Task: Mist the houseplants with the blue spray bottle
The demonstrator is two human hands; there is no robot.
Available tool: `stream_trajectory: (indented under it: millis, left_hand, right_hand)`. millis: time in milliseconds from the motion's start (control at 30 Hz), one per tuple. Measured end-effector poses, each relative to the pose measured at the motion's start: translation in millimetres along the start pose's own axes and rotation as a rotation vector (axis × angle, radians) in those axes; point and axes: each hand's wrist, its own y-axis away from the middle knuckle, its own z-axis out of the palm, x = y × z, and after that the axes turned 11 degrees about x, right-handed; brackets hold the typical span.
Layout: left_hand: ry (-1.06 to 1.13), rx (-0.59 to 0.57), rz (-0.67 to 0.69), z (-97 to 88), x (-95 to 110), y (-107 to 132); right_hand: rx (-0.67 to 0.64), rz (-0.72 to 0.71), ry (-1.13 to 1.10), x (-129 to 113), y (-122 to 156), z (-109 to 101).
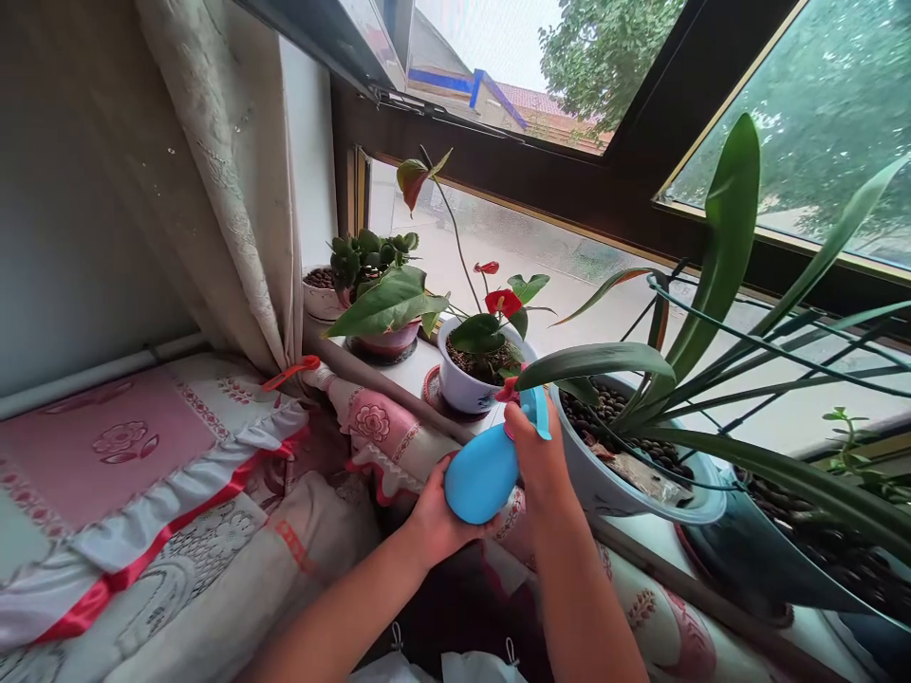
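A blue spray bottle (pixel 482 474) is held tilted in both hands, its pink nozzle end pointing toward the window. My left hand (pixel 442 517) cups the bottle's rounded body from below and the left. Around the neck and the light blue trigger, my right hand (pixel 535 446) is closed; some of its fingers are hidden. Just beyond the nozzle stands an anthurium (pixel 503 304) with red blooms in a white pot (pixel 462 384). A long leaf (pixel 604 362) from the plant on the right passes close over my right hand.
On the sill, a small-leaved potted plant (pixel 370 254) stands at the left. A large strap-leaved plant (pixel 733 209) in a pale pot (pixel 641 507) with wire hoops fills the right. A beige curtain (pixel 228 180) hangs left, above a pink floral cover (pixel 120 441).
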Motion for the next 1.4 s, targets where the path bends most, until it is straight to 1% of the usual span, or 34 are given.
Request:
stream_trajectory:
  millis: [100,200,333,433,533,633,700,800,867,967,1067,1100,1167,1267,1400]
  left_hand:
    - [-0.001,0.023,-0.003,4.2,-1.2,-1.3]
    - [-0.001,0.037,0.013,7.7,-3.1,0.3]
    - [-0.002,0.008,0.017,9.2,-3.5,4.6]
    - [0.011,0.002,0.012,8.0,-3.0,5.8]
    - [0.027,-0.001,0.015,5.4,-3.3,5.8]
    - [0.067,-0.037,0.017,0.6,-4.9,7.8]
    - [0.113,-0.063,0.04,-3.9,-6.3,11.2]
    - [0.178,-0.058,0.089,-11.8,-6.3,18.5]
    - [0.209,-0.049,0.141,-17.6,-2.9,24.2]
    - [0.239,-0.049,0.24,-26.9,8.3,33.7]
    - [0.223,-0.066,0.325,-34.6,25.5,42.7]
    - [0.201,-0.083,0.341,-36.2,31.8,45.0]
    - [0.14,-0.117,0.341,-37.4,44.2,47.6]
    - [0.074,-0.116,0.329,-34.7,59.8,46.4]
    - [0.119,-0.11,0.361,-28.9,76.3,43.2]
  right_hand:
    - [0.019,0.004,0.008,-0.4,-2.4,-0.1]
    - [0.021,0.005,0.018,-5.0,1.2,-3.3]
    - [-0.014,-0.073,0.012,-11.6,7.1,-6.7]
    - [-0.044,-0.11,-0.012,-14.6,8.6,-4.8]
    - [-0.059,-0.109,0.039,-16.7,9.3,-0.5]
    - [-0.093,-0.111,0.1,-18.7,11.0,4.3]
    - [-0.143,-0.098,0.098,-20.0,12.9,8.9]
    - [-0.243,-0.106,0.049,-21.9,16.4,22.2]
    - [-0.301,-0.165,0.017,-23.3,18.7,36.5]
    - [-0.366,-0.257,-0.044,-26.1,20.5,62.1]
    - [-0.413,-0.258,-0.1,-28.5,18.3,84.4]
    - [-0.405,-0.254,-0.107,-28.8,16.6,90.1]
    - [-0.351,-0.244,-0.105,-28.2,11.9,99.7]
    - [-0.276,-0.215,-0.076,-24.9,3.2,113.5]
    - [-0.307,-0.168,-0.106,-20.8,-8.7,136.5]
